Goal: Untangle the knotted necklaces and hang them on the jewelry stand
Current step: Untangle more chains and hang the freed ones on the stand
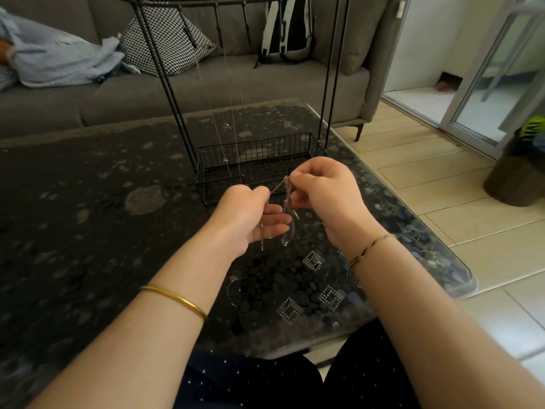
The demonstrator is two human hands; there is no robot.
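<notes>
Head view: two bare forearms are seen reaching over a dark, speckled tabletop (88, 208). A small bundle of tangled necklaces (285, 199) is held up in the air between the hands, on the near side of the jewelry stand (165, 81). The upper end of the bundle is pinched by the curled thumb and forefinger of the right hand (323, 196). A strand running off to the left is pinched by the thumb and forefinger of the left hand (246, 215), whose other fingers are spread loosely beneath the dangling loops. The hands are set close together, not touching, the right slightly farther and higher. The bundle is hung nearly upright, its loose ends trailing down towards the tabletop

The stand is placed straight beyond the hands, with a wire basket (259, 149) at its foot and a row of hooks (218, 25) under its top bar, well above the hands. From the left hooks fine chains (225, 160) are already draped; those to the right are judged free, and the right hand is nearer them. The hanging chains could be snagged on the way up. A grey sofa (236, 84) is seen behind
</notes>
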